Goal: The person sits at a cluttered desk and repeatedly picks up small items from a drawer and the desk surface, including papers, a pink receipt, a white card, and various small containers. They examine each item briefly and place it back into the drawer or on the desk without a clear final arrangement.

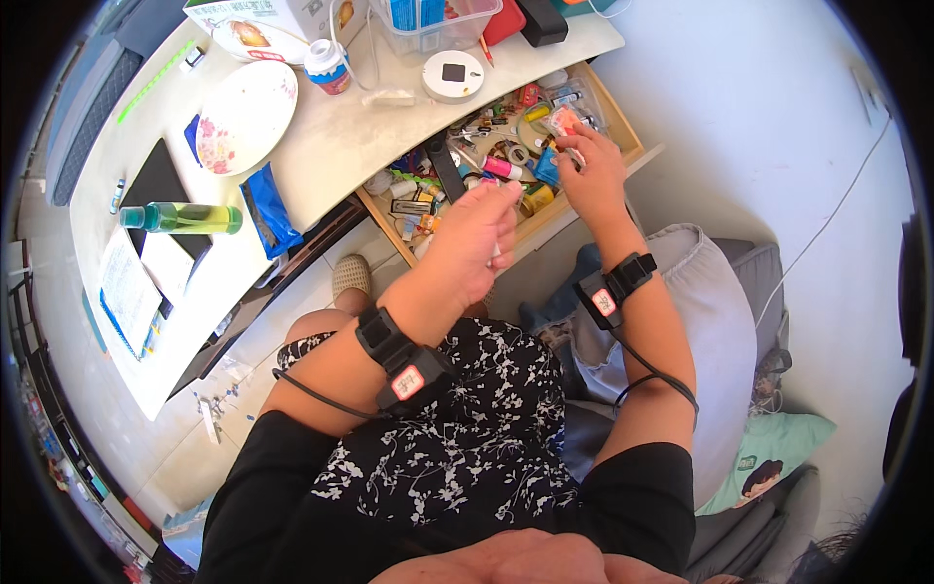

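Observation:
An open wooden drawer point(633, 131) full of small items juts out from beneath the desk. Over its front edge is my left hand point(478, 230), its fingers curled round a small whitish thing that mostly cannot be seen. At the drawer's right side, my right hand point(592, 166) has its fingers bent by a small orange-and-clear plastic packet point(563, 120); whether it grips the packet is unclear. Between the hands lie a pink-and-white tube point(501, 168), a blue packet point(546, 168), a roll of tape point(517, 153) and a yellow item point(538, 198). Scissors point(474, 132) rest farther back.
On the curved white desk point(328, 139) stand a floral plate point(248, 117), a bottle with a blue label point(327, 67), a round white device point(452, 76), a clear plastic bin point(438, 33) and a blue pouch point(270, 210). A green bottle point(182, 217) lies farther left.

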A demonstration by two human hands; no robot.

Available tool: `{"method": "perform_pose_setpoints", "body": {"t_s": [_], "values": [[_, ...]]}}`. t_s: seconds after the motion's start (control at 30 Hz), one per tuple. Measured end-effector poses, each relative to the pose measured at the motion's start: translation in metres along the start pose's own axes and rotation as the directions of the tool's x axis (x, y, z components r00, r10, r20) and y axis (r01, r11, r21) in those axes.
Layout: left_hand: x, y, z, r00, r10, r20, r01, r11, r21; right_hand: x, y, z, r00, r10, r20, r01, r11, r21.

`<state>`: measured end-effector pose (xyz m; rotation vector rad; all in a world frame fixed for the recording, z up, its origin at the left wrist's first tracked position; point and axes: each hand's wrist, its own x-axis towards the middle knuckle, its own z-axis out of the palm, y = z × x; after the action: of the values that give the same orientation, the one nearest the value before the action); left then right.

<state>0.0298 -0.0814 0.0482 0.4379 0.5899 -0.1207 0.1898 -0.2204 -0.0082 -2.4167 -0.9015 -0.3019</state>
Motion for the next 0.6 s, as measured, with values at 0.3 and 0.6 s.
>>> {"method": "perform_pose_setpoints", "body": {"t_s": [0.3, 0.6], "values": [[0.007, 0.005, -0.002, 0.993, 0.046, 0.106, -0.026, 0.982, -0.185, 0.008, 0.031, -0.094, 0.968, -0.039, -0.246, -0.023, 0.969, -0.245], [0.006, -0.002, 0.006, 0.997, 0.035, 0.062, -0.023, 0.982, -0.187, -0.025, 0.176, -0.283, 0.238, 0.199, -0.951, -0.249, 0.959, 0.138]]}}
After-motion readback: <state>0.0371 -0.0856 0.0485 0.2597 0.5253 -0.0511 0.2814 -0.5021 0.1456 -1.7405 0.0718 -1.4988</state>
